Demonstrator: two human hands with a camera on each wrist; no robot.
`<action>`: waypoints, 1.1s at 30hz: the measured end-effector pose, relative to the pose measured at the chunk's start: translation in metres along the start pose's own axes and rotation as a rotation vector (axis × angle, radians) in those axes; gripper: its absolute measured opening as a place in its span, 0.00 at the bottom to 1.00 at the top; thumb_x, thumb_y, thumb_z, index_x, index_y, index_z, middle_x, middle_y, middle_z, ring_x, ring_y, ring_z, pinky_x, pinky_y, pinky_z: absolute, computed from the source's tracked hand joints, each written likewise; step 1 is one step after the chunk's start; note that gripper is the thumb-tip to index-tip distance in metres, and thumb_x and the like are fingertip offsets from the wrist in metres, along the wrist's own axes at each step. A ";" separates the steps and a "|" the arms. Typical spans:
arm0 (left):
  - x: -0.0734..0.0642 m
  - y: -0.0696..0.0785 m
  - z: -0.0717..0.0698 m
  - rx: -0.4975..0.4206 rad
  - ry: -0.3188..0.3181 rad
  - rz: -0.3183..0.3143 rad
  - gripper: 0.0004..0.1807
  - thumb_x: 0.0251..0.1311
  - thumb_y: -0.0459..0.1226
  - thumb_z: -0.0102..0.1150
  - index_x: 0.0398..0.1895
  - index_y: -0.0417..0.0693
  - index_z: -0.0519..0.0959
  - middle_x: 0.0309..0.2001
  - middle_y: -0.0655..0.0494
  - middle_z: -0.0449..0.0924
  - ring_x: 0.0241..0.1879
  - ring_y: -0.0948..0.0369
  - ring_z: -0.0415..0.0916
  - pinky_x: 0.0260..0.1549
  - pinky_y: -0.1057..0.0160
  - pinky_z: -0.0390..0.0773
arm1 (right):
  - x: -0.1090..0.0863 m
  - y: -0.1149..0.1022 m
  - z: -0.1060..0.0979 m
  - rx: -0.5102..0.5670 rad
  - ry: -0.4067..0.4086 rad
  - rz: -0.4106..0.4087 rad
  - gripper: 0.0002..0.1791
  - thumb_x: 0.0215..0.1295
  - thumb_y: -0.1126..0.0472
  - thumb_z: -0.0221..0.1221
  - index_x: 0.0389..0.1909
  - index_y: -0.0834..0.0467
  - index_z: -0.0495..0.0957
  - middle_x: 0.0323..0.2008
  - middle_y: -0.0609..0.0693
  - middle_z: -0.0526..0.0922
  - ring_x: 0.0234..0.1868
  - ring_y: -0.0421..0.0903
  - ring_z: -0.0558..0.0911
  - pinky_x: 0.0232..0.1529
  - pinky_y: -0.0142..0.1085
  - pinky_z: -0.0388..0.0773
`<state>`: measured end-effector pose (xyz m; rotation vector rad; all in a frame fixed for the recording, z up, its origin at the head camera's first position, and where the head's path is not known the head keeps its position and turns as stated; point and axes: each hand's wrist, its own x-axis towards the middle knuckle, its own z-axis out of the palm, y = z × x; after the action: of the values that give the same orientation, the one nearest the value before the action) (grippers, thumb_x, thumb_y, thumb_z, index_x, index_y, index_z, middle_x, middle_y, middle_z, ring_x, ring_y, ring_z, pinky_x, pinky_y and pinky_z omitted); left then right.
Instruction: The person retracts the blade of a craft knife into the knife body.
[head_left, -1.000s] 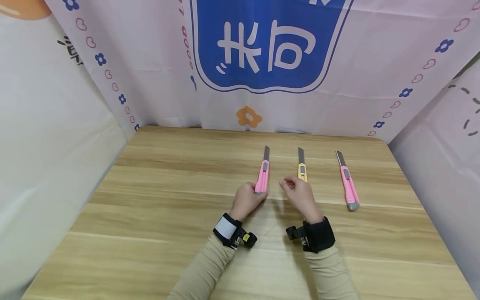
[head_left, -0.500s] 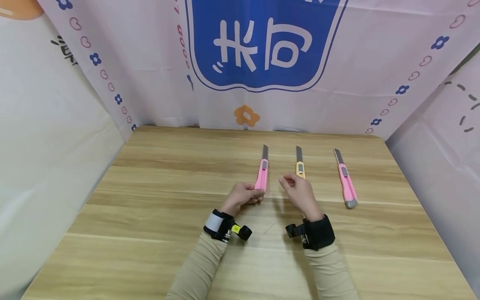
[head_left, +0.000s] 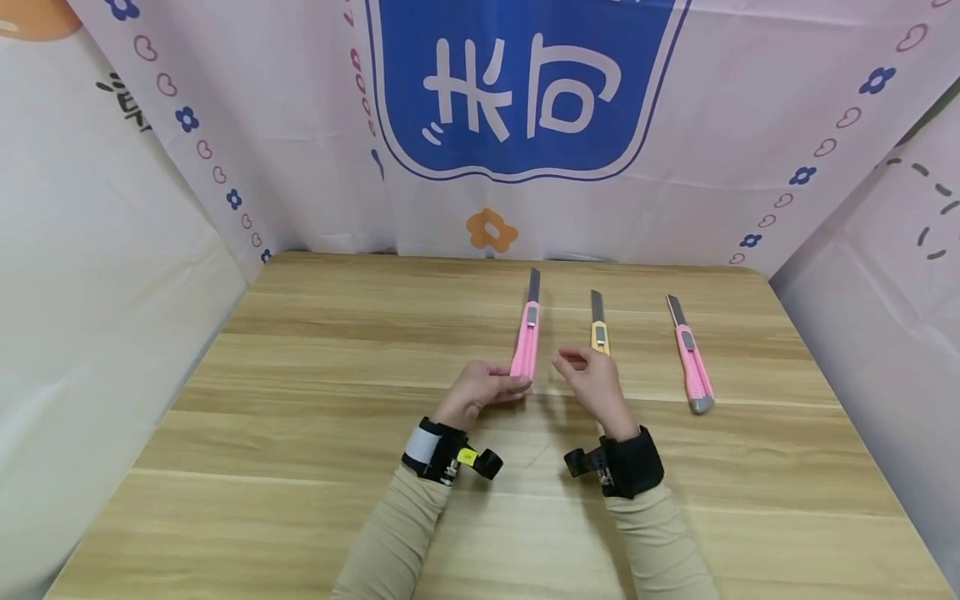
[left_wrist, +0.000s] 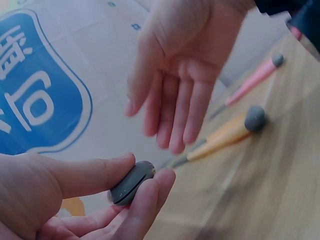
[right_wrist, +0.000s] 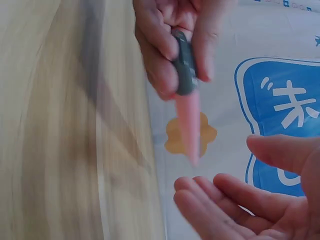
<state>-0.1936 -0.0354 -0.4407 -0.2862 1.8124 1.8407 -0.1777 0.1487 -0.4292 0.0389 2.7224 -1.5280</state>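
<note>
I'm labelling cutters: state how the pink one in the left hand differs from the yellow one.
The pink cutter is pinched in the left hand, raised off the table; the yellow cutter lies on it. The pink cutter has a pink handle, the yellow cutter a yellow one. Both show extended blades and grey end caps.

The pale wood-grain bench (head_left: 307, 425) is softly, evenly bright in the head view, with a whitish sheen toward its near edge and faint, soft-edged shadows below the bare right hand (head_left: 595, 385). Both wrist views are dimmer and hazier. In the left one, the slim yellow plastic utility knife (left_wrist: 225, 134) on the bench is out of focus. In the right one, the bench smears into streaks, a long dark shadow crosses it, and the pink plastic utility knife (right_wrist: 187, 117) raised off it blurs toward its tip.
</note>
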 end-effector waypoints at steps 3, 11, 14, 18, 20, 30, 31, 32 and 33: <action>-0.006 0.005 0.001 0.009 -0.033 0.013 0.20 0.55 0.29 0.65 0.52 0.33 0.78 0.48 0.37 0.84 0.42 0.55 0.87 0.55 0.58 0.84 | 0.000 -0.003 0.000 0.188 -0.027 0.053 0.22 0.68 0.61 0.57 0.57 0.71 0.73 0.54 0.68 0.80 0.53 0.57 0.83 0.55 0.43 0.85; -0.022 0.012 0.008 0.101 -0.133 0.048 0.20 0.52 0.33 0.68 0.50 0.40 0.80 0.45 0.43 0.86 0.52 0.47 0.82 0.63 0.49 0.77 | 0.000 -0.010 -0.006 0.684 -0.086 0.216 0.24 0.70 0.65 0.54 0.62 0.75 0.65 0.42 0.54 0.86 0.37 0.33 0.85 0.47 0.24 0.85; -0.024 0.012 0.013 0.108 -0.171 0.054 0.20 0.53 0.31 0.67 0.51 0.39 0.79 0.46 0.42 0.86 0.52 0.46 0.82 0.62 0.50 0.79 | -0.001 -0.010 -0.008 0.765 -0.105 0.263 0.26 0.71 0.63 0.52 0.64 0.75 0.63 0.33 0.40 0.85 0.36 0.32 0.84 0.45 0.23 0.85; -0.025 0.010 0.018 0.132 -0.196 0.078 0.20 0.53 0.31 0.66 0.52 0.38 0.78 0.45 0.41 0.86 0.50 0.46 0.83 0.56 0.54 0.83 | -0.001 -0.010 -0.010 0.824 -0.111 0.298 0.25 0.73 0.63 0.50 0.65 0.74 0.62 0.29 0.38 0.85 0.35 0.32 0.85 0.41 0.23 0.85; -0.026 0.010 0.020 0.138 -0.202 0.092 0.20 0.53 0.31 0.67 0.51 0.38 0.79 0.45 0.41 0.86 0.50 0.46 0.83 0.55 0.55 0.84 | -0.002 -0.010 -0.011 0.833 -0.105 0.301 0.24 0.73 0.63 0.50 0.64 0.73 0.63 0.29 0.38 0.85 0.34 0.32 0.85 0.40 0.23 0.85; -0.035 0.016 0.015 0.239 -0.229 0.148 0.20 0.55 0.34 0.67 0.51 0.39 0.79 0.46 0.42 0.86 0.46 0.51 0.85 0.55 0.55 0.84 | -0.005 -0.017 -0.013 0.812 -0.095 0.272 0.22 0.71 0.66 0.51 0.60 0.75 0.66 0.28 0.39 0.84 0.32 0.33 0.85 0.38 0.24 0.86; -0.036 0.016 0.014 0.257 -0.222 0.154 0.20 0.54 0.34 0.67 0.51 0.39 0.79 0.46 0.42 0.86 0.45 0.53 0.85 0.54 0.57 0.84 | -0.006 -0.018 -0.013 0.808 -0.096 0.265 0.21 0.71 0.66 0.52 0.59 0.75 0.67 0.28 0.39 0.84 0.32 0.33 0.85 0.38 0.24 0.86; -0.037 0.016 0.013 0.273 -0.212 0.156 0.20 0.54 0.35 0.68 0.51 0.40 0.79 0.47 0.43 0.86 0.45 0.55 0.85 0.54 0.59 0.84 | -0.007 -0.019 -0.012 0.803 -0.098 0.255 0.20 0.70 0.67 0.52 0.58 0.75 0.69 0.28 0.39 0.84 0.32 0.33 0.85 0.38 0.24 0.86; -0.037 0.015 0.013 0.285 -0.203 0.160 0.20 0.54 0.36 0.68 0.50 0.40 0.80 0.47 0.44 0.86 0.44 0.58 0.85 0.54 0.60 0.83 | -0.007 -0.020 -0.012 0.797 -0.101 0.243 0.18 0.69 0.67 0.53 0.56 0.74 0.71 0.28 0.39 0.84 0.32 0.33 0.84 0.38 0.24 0.86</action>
<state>-0.1674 -0.0304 -0.4078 0.1492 1.9661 1.6166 -0.1712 0.1485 -0.4055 0.2778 1.7835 -2.3107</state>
